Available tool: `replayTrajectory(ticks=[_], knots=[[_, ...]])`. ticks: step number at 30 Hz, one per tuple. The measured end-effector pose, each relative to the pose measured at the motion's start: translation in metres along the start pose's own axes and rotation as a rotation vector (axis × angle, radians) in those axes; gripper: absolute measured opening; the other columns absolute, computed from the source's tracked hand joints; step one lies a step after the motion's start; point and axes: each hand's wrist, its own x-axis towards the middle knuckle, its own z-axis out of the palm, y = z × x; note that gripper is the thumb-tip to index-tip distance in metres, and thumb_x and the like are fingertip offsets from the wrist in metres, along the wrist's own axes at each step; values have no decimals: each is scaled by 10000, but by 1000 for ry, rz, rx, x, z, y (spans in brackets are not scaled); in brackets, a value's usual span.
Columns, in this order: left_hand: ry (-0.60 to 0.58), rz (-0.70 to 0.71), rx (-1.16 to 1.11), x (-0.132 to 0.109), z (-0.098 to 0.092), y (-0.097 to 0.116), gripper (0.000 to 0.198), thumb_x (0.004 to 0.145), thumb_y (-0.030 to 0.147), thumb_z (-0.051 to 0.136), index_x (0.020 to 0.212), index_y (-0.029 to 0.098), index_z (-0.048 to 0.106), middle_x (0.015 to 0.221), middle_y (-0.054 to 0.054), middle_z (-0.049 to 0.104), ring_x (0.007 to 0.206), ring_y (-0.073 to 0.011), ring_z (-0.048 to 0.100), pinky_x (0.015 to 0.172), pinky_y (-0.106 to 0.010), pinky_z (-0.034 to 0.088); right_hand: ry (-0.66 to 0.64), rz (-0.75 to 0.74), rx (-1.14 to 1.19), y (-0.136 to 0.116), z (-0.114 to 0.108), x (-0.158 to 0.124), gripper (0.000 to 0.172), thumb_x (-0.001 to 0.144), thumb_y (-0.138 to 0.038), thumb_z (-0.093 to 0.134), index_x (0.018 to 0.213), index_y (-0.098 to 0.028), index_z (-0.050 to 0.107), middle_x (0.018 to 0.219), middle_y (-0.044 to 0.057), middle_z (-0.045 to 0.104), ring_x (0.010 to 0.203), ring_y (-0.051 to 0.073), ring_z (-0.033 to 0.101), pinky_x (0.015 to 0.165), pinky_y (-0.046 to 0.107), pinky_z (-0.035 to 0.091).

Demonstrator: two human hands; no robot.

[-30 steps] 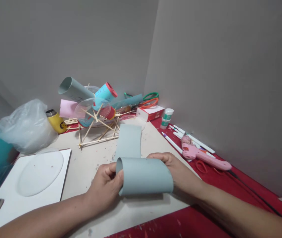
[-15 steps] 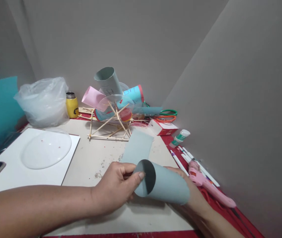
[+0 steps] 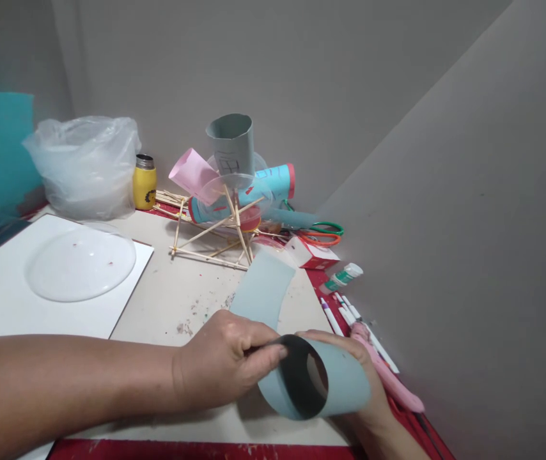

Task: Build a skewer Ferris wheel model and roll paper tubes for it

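A pale blue paper tube is held above the board at the front. My left hand pinches the tube's near rim, thumb on the inner side and fingers behind. My right hand is wrapped round the far side and end of the tube, its fingers partly hidden by the paper. Just behind the hands, a flat pale blue paper strip lies on the board. Farther back stands a stick frame bearing clear discs and a grey tube, a pink tube and blue tubes with red rims.
On the left are a clear plastic lid on a white sheet, a plastic bag and a yellow bottle. At right lie scissors, a small box, markers and a pink glue gun.
The held tube's near opening looks wider and has turned more toward the camera, and the tube sits slightly lower. The view has shifted, so the background objects appear displaced.
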Motion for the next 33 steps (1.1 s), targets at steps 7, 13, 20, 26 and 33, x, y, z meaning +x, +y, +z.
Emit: replayTrajectory(ticks=[7, 13, 20, 26, 33], knots=[[-17, 452, 253, -3, -7, -10, 303, 912, 155, 440, 1055, 100, 700, 712, -96, 724, 627, -177, 664, 604, -250, 515, 44, 7, 180, -9, 7, -3, 287, 590, -333, 884, 864, -280, 815, 677, 62, 751, 585, 220, 698, 534, 300, 578], [-38, 670, 396, 1, -12, -20, 285, 860, 143, 466, 1042, 126, 684, 601, -61, 663, 505, -157, 584, 492, -244, 465, -93, -452, -22, -17, 5, -2, 114, 796, -322, 750, 865, -258, 816, 718, 81, 765, 620, 218, 710, 551, 301, 586], [-167, 642, 361, 3, -13, -20, 287, 879, 162, 435, 1029, 81, 666, 669, -105, 685, 557, -184, 617, 532, -276, 480, -194, -773, -202, -18, 3, 0, 232, 929, -247, 590, 1099, -224, 746, 797, 98, 769, 710, 198, 722, 641, 306, 576], [-282, 604, 369, 5, -15, -20, 372, 899, 151, 421, 1224, 111, 599, 663, -72, 673, 553, -176, 616, 570, -263, 511, -225, -845, -255, -14, 1, 1, 236, 944, -230, 549, 1111, -199, 713, 776, 96, 763, 704, 190, 728, 651, 297, 562], [-341, 568, 294, 3, -14, -27, 448, 887, 189, 461, 1325, 96, 491, 721, -91, 677, 622, -213, 658, 607, -287, 517, -208, -846, -272, -15, 2, 1, 215, 937, -217, 555, 1069, -185, 722, 726, 90, 748, 652, 182, 710, 633, 290, 539]])
